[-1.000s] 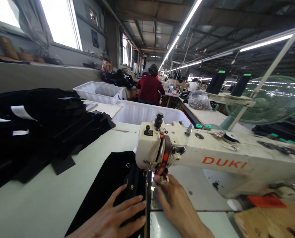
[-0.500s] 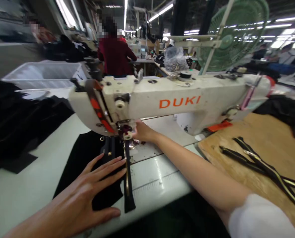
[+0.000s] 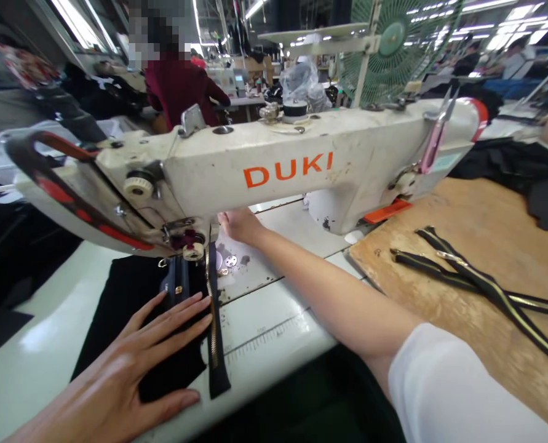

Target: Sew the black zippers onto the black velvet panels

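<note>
Left hand [image 3: 123,363]: flat, spread toward two o'clock on black cloth panel [image 3: 101,314] | right hand [image 3: 240,226]: toward ten o'clock, can't tell grip

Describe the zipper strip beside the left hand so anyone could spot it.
Find the white sewing machine lettered DUKI. Below it, the left hand rests on black fabric, fingertips by the zipper strip. Unlike the crossed strips on the wooden board, it runs up to the machine.

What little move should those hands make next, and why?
Probably the left hand should ease the zip toward the cloth: its fingers rest at the zip's edge, and the zip's near end lies apart from the cloth. The right hand reaches behind, partly hidden by the machine.
</note>
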### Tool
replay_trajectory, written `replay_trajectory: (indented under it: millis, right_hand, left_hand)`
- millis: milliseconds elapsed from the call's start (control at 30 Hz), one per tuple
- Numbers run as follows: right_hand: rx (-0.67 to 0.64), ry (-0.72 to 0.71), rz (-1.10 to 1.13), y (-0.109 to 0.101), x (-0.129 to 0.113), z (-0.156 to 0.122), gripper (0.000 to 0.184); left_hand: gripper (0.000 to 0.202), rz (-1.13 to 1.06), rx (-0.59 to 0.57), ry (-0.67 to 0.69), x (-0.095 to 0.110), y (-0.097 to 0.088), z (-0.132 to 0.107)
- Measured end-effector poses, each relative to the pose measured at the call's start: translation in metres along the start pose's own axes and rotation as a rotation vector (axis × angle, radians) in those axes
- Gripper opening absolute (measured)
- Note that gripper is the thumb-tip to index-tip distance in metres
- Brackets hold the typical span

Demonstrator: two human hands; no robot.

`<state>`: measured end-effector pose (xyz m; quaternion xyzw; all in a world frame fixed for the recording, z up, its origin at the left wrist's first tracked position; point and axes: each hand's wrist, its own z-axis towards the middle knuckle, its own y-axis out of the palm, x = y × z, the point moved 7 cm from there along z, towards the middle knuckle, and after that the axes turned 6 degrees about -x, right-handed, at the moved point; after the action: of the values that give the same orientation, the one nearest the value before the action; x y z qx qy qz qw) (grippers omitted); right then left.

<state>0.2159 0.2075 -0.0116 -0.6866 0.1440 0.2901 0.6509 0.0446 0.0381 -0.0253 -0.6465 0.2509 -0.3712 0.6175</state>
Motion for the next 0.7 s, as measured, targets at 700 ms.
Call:
replay_trajectory:
  millis: [700]
  right_hand:
    - [-0.055, -0.279, -0.465, 0.025, -0.045, -0.082, 0.018]
  left_hand:
    - [0.075, -0.204, -0.13, 0.021, 0.006, -0.024, 0.006]
